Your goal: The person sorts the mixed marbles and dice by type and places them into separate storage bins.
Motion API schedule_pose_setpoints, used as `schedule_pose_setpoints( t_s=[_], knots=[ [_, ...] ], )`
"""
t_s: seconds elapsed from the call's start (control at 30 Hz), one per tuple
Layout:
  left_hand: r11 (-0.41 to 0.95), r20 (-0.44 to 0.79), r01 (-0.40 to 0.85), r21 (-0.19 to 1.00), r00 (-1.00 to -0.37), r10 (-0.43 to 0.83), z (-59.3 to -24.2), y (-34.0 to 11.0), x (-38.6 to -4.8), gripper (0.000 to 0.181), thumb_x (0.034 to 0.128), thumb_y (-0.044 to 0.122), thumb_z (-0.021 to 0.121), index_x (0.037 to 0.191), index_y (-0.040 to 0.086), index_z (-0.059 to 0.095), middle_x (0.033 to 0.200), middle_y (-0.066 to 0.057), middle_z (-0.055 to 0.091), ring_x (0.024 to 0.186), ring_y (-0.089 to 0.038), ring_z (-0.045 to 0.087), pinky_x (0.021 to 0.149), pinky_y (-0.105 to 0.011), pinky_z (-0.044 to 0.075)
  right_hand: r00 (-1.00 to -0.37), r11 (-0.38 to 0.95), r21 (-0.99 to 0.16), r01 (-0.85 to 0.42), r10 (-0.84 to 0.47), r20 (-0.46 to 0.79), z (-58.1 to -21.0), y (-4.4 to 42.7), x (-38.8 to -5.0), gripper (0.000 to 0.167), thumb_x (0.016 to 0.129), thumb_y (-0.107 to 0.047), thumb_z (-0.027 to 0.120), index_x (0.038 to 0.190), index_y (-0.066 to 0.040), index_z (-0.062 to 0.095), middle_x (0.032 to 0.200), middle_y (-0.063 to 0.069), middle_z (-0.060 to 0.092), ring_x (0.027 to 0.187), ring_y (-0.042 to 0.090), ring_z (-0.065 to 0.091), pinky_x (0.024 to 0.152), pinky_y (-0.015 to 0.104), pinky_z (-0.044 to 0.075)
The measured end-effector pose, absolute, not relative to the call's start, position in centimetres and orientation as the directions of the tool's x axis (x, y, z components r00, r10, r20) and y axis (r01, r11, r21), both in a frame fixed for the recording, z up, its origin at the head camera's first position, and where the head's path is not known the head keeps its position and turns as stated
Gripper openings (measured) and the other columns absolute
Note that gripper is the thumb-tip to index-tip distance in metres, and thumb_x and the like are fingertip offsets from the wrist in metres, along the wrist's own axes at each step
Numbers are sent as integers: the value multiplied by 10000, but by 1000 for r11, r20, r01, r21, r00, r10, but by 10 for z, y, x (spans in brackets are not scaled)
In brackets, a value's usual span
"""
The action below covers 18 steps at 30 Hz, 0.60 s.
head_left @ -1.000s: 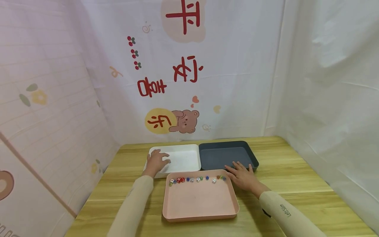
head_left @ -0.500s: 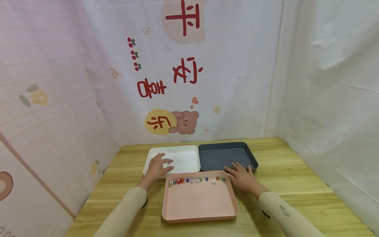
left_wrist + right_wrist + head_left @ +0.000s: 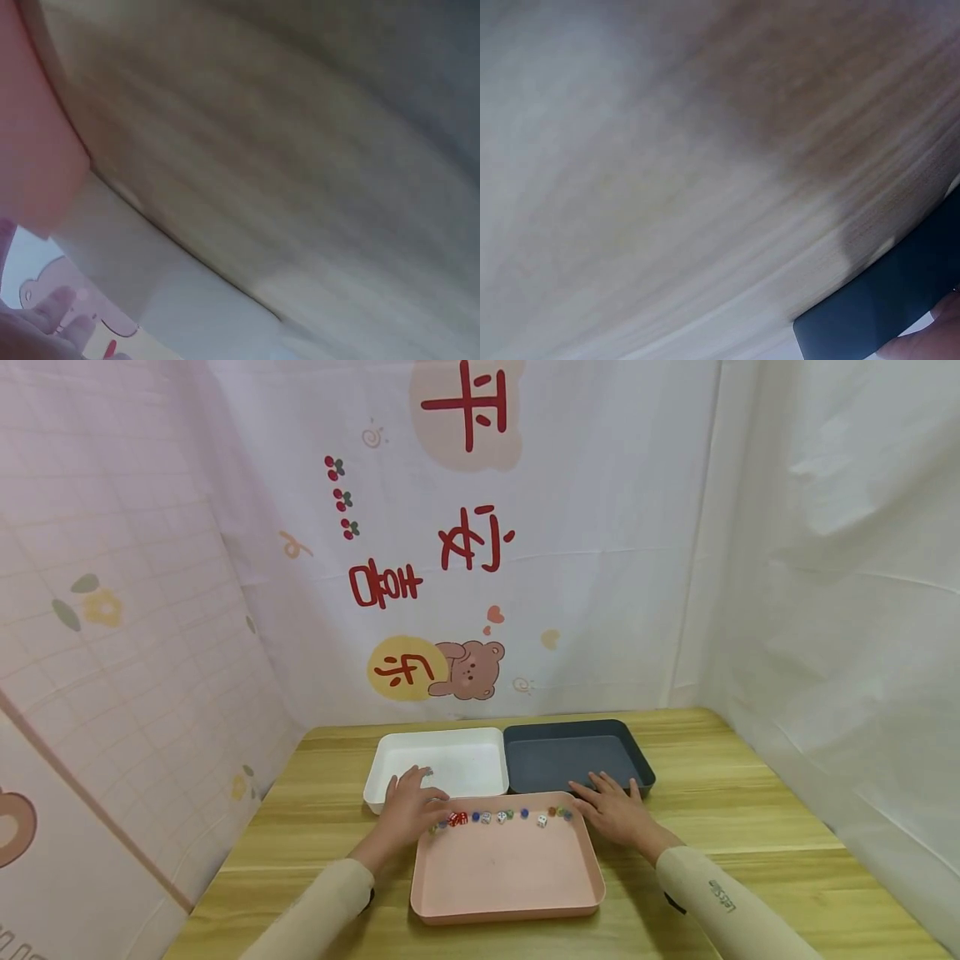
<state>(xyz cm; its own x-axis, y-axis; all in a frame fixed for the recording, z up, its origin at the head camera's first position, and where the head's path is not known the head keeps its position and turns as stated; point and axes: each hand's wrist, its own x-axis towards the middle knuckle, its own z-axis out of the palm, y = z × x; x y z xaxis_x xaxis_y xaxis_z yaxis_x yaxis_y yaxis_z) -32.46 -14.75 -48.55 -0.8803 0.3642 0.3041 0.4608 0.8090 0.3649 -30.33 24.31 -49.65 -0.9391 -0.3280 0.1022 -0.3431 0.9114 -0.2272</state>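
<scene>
In the head view my left hand (image 3: 411,806) is over the far left corner of the pink tray (image 3: 510,913), its fingers loosely spread and its tips near the dice there. The hand covers part of that corner. A row of small dice and beads lies along the tray's far side, among them red dice (image 3: 457,818), a white die (image 3: 542,820) and a blue bead (image 3: 524,813). One small clear piece (image 3: 427,771) lies in the white tray (image 3: 495,743), close to my left fingers. My right hand (image 3: 617,810) rests at the dark tray's near rim, fingers spread, holding nothing visible.
The dark grey tray (image 3: 566,723) stands right of the white one, both behind the pink tray. Wood tabletop (image 3: 750,810) extends on both sides. White printed cloth (image 3: 600,527) hangs behind and at the sides.
My left hand has moved from over the white tray back toward me and right, to the pink tray's corner. The small clear piece now shows in the white tray. My right hand stays put.
</scene>
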Motion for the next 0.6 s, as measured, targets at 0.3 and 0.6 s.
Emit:
schedule_pose_setpoints(
  t_s=[0.3, 0.6],
  knots=[
    [855, 325, 460, 241, -868, 375, -490, -137, -318, 207, 802, 365, 826, 904, 186, 804, 1417, -203, 504, 1378, -443, 341, 1093, -700, 160, -936, 910, -221, -351, -333, 117, -498, 244, -304, 503, 1060, -450, 408, 1472, -180, 511, 1532, 224, 377, 1418, 463, 292, 1039, 788, 96],
    [887, 283, 428, 175, -884, 371, -490, -132, -314, 269, 787, 377, 838, 935, 153, 816, 1400, -219, 521, 1379, -449, 346, 1105, -683, 172, -937, 912, -217, -348, -329, 118, -498, 243, -303, 496, 1061, -439, 414, 1472, -179, 511, 1531, 223, 379, 1420, 462, 288, 1040, 787, 93]
  ],
)
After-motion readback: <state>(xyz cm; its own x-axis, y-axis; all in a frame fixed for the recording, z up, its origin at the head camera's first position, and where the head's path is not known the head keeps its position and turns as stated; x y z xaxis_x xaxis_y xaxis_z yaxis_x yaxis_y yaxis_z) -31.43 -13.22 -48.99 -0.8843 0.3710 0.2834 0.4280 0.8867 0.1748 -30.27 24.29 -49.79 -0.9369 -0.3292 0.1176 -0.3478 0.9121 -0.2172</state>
